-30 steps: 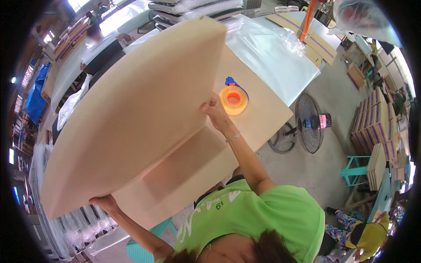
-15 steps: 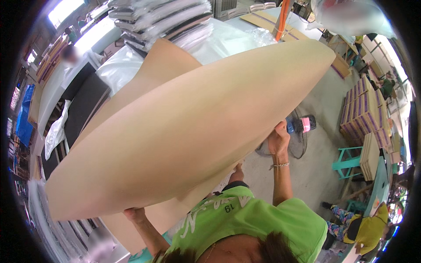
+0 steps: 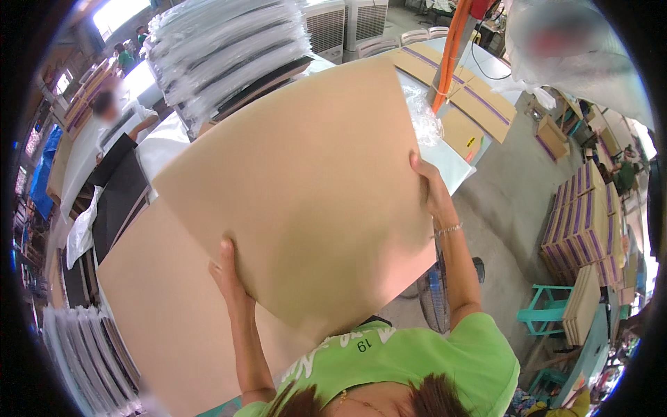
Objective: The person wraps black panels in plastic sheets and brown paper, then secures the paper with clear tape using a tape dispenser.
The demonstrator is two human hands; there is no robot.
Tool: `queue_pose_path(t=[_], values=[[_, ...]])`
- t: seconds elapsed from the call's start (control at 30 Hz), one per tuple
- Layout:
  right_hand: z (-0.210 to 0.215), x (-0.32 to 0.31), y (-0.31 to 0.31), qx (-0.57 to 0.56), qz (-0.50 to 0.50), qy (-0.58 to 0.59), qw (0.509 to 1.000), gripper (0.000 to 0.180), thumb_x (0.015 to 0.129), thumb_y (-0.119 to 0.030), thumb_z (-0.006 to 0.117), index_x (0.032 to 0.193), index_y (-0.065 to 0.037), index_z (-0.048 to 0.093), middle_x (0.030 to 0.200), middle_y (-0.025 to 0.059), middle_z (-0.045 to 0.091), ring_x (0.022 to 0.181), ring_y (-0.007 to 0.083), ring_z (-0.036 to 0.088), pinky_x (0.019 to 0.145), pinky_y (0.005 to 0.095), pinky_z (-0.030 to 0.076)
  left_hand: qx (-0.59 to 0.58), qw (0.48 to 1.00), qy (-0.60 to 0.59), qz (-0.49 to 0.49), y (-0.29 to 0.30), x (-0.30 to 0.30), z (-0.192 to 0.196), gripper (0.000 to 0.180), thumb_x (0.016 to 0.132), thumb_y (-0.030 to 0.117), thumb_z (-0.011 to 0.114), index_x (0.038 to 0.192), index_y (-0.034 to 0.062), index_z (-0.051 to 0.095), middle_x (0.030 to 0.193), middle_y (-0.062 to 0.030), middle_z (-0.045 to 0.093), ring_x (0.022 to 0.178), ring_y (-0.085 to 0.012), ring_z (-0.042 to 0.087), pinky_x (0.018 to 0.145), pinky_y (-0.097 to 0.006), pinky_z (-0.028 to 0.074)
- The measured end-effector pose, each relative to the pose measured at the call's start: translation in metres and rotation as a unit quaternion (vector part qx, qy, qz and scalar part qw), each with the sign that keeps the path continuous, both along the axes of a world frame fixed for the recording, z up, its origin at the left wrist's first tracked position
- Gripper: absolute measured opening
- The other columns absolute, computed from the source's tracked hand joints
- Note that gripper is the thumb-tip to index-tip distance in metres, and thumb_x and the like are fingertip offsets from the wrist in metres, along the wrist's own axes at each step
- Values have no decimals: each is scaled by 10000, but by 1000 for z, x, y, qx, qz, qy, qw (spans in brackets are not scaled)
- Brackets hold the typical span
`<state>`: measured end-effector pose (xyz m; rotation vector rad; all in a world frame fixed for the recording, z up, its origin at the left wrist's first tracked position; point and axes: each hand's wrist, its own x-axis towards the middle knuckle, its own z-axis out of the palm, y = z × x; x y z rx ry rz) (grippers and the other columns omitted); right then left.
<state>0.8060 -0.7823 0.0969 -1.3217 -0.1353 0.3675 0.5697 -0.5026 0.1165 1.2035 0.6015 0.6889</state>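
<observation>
Head view is showing both hands carrying a large tan board tilted over the worktable; left hand is gripping its lower edge at about 7 o'clock; right hand is clasping the side edge at 3 o'clock, fingers wrapped on it; board is filling the centre, held clear of the table; judging by this, the lifting step is under way; any setting down is calling for a level, steady two-handed grip.

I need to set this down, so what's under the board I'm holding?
Under the lifted board lies another tan board on the worktable; the part directly beneath is hidden.
</observation>
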Motion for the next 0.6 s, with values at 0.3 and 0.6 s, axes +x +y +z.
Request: queue_pose_path(t=[0.3, 0.6], values=[[-33, 171, 22, -131, 63, 91, 985, 617, 782, -454, 725, 1087, 72, 617, 1070, 165, 631, 946, 210, 626, 786, 330, 521, -131, 991, -21, -15, 9, 141, -50, 665, 846, 486, 655, 1166, -83, 533, 1079, -145, 610, 939, -207, 620, 765, -322, 527], [-121, 282, 16, -188, 104, 58, 975, 653, 724, -472, 761, 1079, 59, 624, 1069, 173, 630, 912, 233, 633, 755, 346, 524, -209, 978, 13, -23, 2, 230, -142, 624, 851, 468, 664, 1156, -63, 547, 1031, -105, 637, 839, -183, 648, 702, -311, 549]])
